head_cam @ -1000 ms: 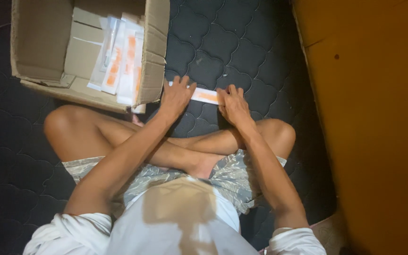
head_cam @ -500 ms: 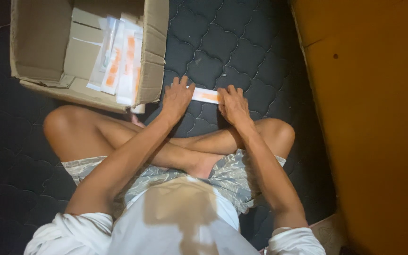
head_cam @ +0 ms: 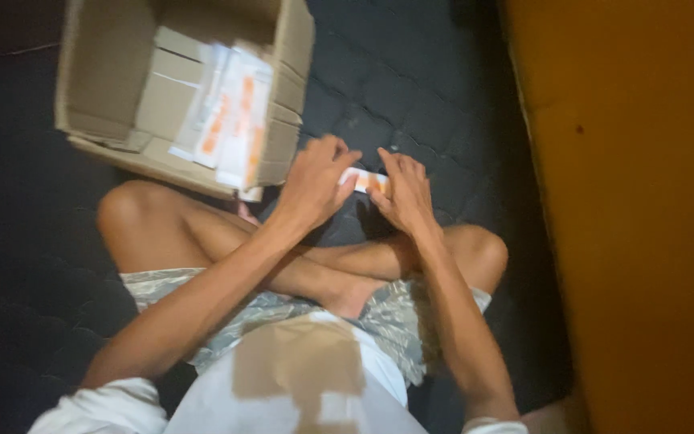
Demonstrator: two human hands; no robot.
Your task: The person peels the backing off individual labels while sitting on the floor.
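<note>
While both hands have drawn closer, left hand [head_cam: 315, 181] and right hand [head_cam: 403, 193] grip clamped on white-and-orange packet [head_cam: 363, 182], cardboard box [head_cam: 106, 88] nearby

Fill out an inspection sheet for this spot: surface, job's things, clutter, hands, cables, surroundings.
Surface: dark quilted mat, which the person sits on cross-legged.
Job's things: small white and orange packet held between both hands above the mat; blurred, details unclear.
Clutter: open cardboard box at the left knee, with a stack of white and orange packets standing against its inner wall.
Hands: left hand grips the packet's left end; right hand grips its right end.
Cables: nothing seen.
Surroundings: orange-brown panel along the right side; dim lighting.
</note>
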